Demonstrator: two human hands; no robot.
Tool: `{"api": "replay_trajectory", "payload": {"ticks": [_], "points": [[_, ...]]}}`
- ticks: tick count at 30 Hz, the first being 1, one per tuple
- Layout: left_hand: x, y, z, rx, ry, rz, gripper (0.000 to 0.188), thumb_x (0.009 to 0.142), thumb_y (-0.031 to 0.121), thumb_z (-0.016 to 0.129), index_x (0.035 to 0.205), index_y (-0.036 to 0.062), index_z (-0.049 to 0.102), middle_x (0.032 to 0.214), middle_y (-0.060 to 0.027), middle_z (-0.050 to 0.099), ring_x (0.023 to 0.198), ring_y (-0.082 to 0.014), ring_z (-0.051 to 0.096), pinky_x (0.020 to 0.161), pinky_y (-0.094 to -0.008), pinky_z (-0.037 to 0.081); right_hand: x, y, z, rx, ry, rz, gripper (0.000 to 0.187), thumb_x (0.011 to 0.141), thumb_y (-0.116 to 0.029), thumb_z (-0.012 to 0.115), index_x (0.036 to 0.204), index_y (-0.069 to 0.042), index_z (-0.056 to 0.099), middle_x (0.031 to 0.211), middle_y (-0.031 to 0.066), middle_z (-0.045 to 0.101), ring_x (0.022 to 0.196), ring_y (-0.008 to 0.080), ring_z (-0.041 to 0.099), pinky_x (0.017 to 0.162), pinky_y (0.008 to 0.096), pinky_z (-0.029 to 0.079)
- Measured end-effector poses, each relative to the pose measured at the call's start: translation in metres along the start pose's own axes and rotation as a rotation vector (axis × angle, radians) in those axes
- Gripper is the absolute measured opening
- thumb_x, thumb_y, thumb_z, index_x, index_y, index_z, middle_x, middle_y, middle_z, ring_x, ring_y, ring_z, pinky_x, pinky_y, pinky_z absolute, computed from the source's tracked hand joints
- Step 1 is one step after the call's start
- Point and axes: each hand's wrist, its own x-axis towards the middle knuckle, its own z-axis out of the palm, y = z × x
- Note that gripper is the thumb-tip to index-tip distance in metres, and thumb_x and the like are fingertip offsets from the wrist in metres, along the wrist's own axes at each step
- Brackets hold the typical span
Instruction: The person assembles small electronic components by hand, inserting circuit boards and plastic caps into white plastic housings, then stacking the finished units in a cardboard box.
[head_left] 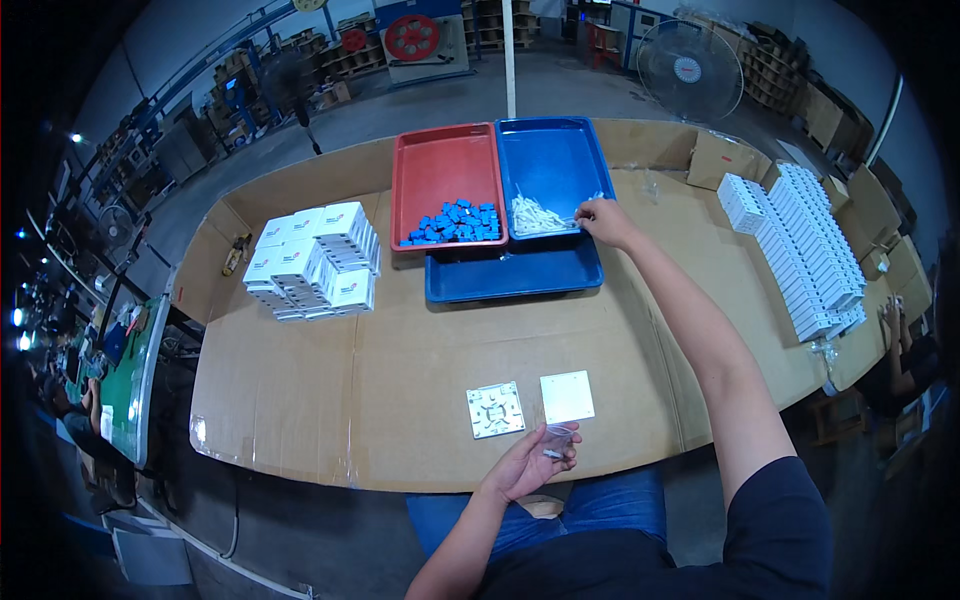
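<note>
Close to my body, my left hand grips a small clear plastic bag with a little white piece showing in it. My right hand reaches far forward to the front right corner of a blue tray. Its fingers are pinched together over the rim, beside a heap of slim white parts; what they hold is too small to make out. Just beyond my left hand lie a white square box with moulded inner fittings and a flat white square cover, side by side and apart.
A red tray with small blue pieces adjoins the blue one. Under both sits another blue tray. White boxes are stacked at left; long rows of white boxes stand at right. Cardboard walls edge the table.
</note>
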Motion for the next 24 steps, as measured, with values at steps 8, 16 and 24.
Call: {"api": "replay_trajectory", "payload": {"ticks": [8, 16, 24], "points": [[0.003, 0.002, -0.002, -0.011, -0.015, -0.023, 0.061, 0.11, 0.045, 0.044, 0.148, -0.0031, 0.046, 0.129, -0.0129, 0.062, 0.109, -0.0215, 0.061, 0.102, -0.0396, 0.05, 0.026, -0.001, 0.006, -0.019, -0.127, -0.013, 0.017, 0.086, -0.013, 0.072, 0.1, -0.009, 0.08, 0.097, 0.0156, 0.077, 0.094, 0.0315, 0.074, 0.084, 0.0415, 0.058], [0.002, 0.002, -0.003, -0.011, -0.021, -0.015, 0.061, 0.11, 0.044, 0.045, 0.148, -0.0032, 0.046, 0.131, -0.0126, 0.062, 0.11, -0.0218, 0.061, 0.103, -0.0403, 0.05, 0.036, -0.009, 0.018, -0.244, -0.179, -0.039, 0.014, 0.084, -0.015, 0.074, 0.097, -0.009, 0.079, 0.1, 0.0148, 0.077, 0.096, 0.0348, 0.073, 0.085, 0.0438, 0.057], [-0.005, -0.001, -0.004, -0.004, -0.011, 0.002, 0.061, 0.11, 0.045, 0.044, 0.149, -0.0019, 0.045, 0.128, -0.0112, 0.063, 0.108, -0.022, 0.062, 0.101, -0.0411, 0.05, 0.005, -0.054, 0.007, 0.738, 0.112, 0.277, 0.019, 0.097, -0.02, 0.071, 0.104, -0.002, 0.075, 0.097, 0.0062, 0.076, 0.076, 0.0127, 0.065, 0.067, 0.0293, 0.051]]}}
